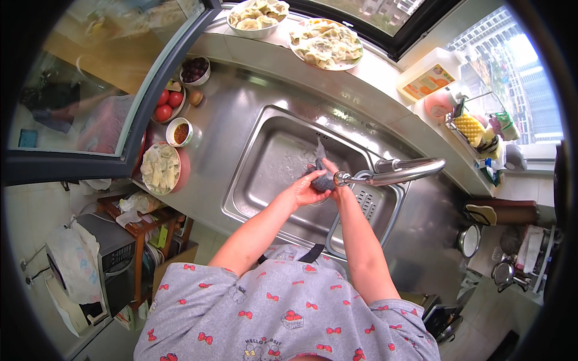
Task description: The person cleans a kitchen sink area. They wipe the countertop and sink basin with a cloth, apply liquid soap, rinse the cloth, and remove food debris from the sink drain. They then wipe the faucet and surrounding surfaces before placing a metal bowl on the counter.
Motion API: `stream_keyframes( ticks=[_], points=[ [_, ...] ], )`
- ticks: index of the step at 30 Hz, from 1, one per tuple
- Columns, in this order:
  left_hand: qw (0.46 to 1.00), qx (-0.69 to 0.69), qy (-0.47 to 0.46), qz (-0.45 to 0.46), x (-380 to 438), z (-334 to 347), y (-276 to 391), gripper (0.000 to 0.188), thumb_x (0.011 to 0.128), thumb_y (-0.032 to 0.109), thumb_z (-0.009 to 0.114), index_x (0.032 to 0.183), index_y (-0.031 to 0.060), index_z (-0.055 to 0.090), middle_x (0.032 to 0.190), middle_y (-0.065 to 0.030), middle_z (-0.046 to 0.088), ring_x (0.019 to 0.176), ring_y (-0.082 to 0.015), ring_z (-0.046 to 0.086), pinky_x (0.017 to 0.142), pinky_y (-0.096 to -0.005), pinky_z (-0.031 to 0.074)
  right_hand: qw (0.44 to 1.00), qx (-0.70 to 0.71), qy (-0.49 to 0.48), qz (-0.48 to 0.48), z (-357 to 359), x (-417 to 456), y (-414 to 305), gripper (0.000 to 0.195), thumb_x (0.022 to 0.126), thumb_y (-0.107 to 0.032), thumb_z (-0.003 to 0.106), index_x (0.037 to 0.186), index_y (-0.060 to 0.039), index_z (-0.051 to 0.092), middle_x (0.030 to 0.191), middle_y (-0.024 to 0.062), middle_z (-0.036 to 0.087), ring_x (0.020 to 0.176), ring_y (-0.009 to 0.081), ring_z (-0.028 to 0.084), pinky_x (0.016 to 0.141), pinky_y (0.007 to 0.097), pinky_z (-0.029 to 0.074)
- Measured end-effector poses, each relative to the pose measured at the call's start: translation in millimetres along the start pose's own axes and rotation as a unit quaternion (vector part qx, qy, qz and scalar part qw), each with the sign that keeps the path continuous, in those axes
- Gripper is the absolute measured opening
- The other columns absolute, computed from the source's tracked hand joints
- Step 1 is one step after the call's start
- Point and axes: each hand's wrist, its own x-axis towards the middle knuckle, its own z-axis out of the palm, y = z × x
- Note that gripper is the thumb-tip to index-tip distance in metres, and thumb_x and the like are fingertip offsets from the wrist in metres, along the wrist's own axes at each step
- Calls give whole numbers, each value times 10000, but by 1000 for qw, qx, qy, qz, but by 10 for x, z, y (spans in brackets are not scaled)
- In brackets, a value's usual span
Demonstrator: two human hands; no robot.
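Both my hands are over the steel sink basin (271,153), just beside the faucet's spray end (342,178). A dark grey wet cloth or scrubber (323,181) is squeezed between them. My left hand (308,188) grips it from the left, and my right hand (335,180) holds its right side, partly hidden by the faucet. Water splashes in the basin behind the hands. To the right, a grey-rimmed drain basket (366,203) with slots sits in the smaller part of the sink.
Left on the counter stand a plate of dumplings (159,169), a bowl of sauce (180,131), tomatoes (168,104) and dark fruit (195,71). The window frame (167,85) juts over them. Dumpling plates (326,44) and a detergent jug (426,74) line the sill. The curved faucet (406,171) overhangs the sink.
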Motion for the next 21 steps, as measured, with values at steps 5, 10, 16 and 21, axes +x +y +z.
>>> stream_keyframes(
  ticks=[5,10,16,21],
  points=[
    [991,119,23,-51,-174,84,-4,348,790,173,776,1058,68,581,955,-97,638,838,-256,648,877,-519,556,974,-185,119,-53,-74,151,-18,465,798,-404,736,1084,-61,607,934,81,649,819,204,633,752,342,527],
    [904,404,127,-64,-42,10,-5,268,747,94,687,988,43,580,724,-39,573,577,-171,567,571,-413,596,820,-499,203,-192,103,177,67,453,744,-355,737,1002,1,633,878,138,671,812,248,642,760,365,504],
    [739,636,201,96,325,-548,26,323,719,218,720,994,74,633,830,-51,641,688,-159,608,542,-338,496,735,-558,310,-229,312,138,227,451,773,-420,710,963,-15,653,875,162,677,841,249,648,796,374,488],
    [900,331,194,204,511,-424,-14,294,795,229,683,1032,59,642,967,-86,678,805,-220,662,647,-389,545,874,-343,294,-181,166,67,321,663,822,-489,636,1271,-21,495,1199,194,577,1083,291,572,931,416,435]
  ],
)
